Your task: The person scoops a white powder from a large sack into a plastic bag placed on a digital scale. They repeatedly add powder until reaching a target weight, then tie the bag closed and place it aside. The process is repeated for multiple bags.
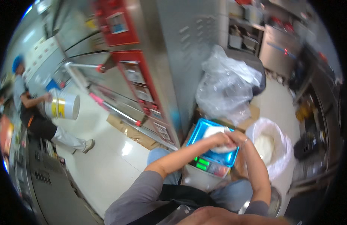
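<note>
**Two hands meet over a blue tray on a scale**

Two hands are all I have to go on, and only the head view shows them. I see my left hand (221,138) and right hand (237,139) pressed close together above a blue tray (203,131), both on a white lump of dough (218,142) that sits in that tray. The fingers of each hand look curled onto the dough, though motion blur keeps me from telling how firmly they close. The tray rests on a scale (209,167) with a lit green readout, between my knees.

Just right of the tray stands a white bag-lined bin (273,150) with more pale dough inside. Behind the tray lies a crumpled clear plastic bag (226,86) on a cardboard box (252,114).

Far to my left, well apart, another person (30,108) carries a white bucket (64,107) across the pale floor (106,165).
</note>
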`<act>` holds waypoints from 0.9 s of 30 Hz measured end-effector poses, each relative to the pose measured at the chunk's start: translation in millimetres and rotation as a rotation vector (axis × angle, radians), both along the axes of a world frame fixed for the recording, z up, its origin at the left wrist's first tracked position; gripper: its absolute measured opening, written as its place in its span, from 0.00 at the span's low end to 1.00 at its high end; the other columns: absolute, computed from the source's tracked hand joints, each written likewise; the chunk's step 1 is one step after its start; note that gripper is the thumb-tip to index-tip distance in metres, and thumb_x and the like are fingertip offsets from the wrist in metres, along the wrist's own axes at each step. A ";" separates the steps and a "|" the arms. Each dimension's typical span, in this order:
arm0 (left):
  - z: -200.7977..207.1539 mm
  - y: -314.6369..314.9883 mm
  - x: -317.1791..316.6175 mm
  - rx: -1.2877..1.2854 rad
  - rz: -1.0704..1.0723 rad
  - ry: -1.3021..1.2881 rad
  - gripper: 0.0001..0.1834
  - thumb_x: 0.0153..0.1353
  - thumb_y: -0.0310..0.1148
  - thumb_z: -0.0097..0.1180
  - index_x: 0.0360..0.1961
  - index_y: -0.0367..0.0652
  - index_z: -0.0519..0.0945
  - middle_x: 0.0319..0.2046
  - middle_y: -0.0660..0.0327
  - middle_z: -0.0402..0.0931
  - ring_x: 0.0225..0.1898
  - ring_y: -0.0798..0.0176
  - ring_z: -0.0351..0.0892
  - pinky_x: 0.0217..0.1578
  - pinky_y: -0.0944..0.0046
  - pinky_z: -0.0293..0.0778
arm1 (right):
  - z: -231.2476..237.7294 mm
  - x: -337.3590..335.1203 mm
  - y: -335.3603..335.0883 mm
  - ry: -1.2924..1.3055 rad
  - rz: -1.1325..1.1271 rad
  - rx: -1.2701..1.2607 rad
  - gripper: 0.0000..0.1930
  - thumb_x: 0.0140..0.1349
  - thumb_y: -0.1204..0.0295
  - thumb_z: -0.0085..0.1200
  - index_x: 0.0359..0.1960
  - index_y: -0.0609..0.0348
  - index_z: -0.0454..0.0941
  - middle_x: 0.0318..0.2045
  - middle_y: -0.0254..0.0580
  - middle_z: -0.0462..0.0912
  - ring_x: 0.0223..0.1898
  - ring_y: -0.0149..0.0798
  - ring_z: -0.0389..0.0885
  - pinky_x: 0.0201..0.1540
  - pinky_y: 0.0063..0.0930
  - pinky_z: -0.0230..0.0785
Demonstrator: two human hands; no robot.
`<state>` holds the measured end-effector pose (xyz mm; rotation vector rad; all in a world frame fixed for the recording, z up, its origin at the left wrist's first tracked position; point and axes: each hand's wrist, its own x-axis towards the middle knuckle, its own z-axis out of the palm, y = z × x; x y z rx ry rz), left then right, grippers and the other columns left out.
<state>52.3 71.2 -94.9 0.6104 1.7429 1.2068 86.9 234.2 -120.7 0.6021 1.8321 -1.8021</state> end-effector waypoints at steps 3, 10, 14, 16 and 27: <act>-34.3 -2.7 -1.5 -0.101 0.020 0.879 0.13 0.49 0.43 0.55 0.20 0.44 0.81 0.25 0.50 0.77 0.27 0.49 0.75 0.31 0.54 0.71 | 3.8 -15.4 -20.7 -0.095 0.031 -0.070 0.12 0.58 0.67 0.49 0.20 0.60 0.73 0.18 0.39 0.77 0.15 0.30 0.75 0.15 0.21 0.68; 24.7 -57.1 45.3 -0.126 -0.045 1.423 0.21 0.49 0.44 0.57 0.41 0.41 0.76 0.39 0.46 0.71 0.39 0.46 0.72 0.39 0.54 0.70 | 8.2 -11.5 -44.5 0.049 -0.181 -0.313 0.05 0.56 0.74 0.48 0.25 0.61 0.73 0.22 0.39 0.77 0.18 0.31 0.75 0.21 0.27 0.72; 205.5 -157.4 23.1 0.483 0.393 1.853 0.25 0.42 0.28 0.59 0.46 0.38 0.73 0.46 0.52 0.71 0.49 0.46 0.70 0.52 0.51 0.65 | -30.9 -10.6 -22.0 0.163 -0.181 -0.269 0.05 0.54 0.75 0.49 0.23 0.61 0.72 0.20 0.42 0.75 0.12 0.34 0.68 0.14 0.32 0.62; 283.6 -219.1 -13.6 0.455 0.952 2.087 0.17 0.57 0.27 0.45 0.48 0.34 0.71 0.46 0.48 0.70 0.53 0.48 0.66 0.54 0.55 0.60 | -15.2 -6.4 -26.5 0.159 -0.182 -0.066 0.05 0.54 0.75 0.49 0.22 0.62 0.71 0.20 0.43 0.75 0.11 0.34 0.66 0.13 0.30 0.60; 356.8 -294.8 -124.0 0.261 1.075 2.182 0.21 0.64 0.40 0.43 0.55 0.42 0.69 0.51 0.54 0.65 0.49 0.51 0.65 0.51 0.60 0.61 | -16.6 -7.6 -32.1 0.148 -0.153 -0.036 0.07 0.58 0.73 0.46 0.26 0.63 0.73 0.19 0.39 0.74 0.12 0.30 0.65 0.11 0.23 0.54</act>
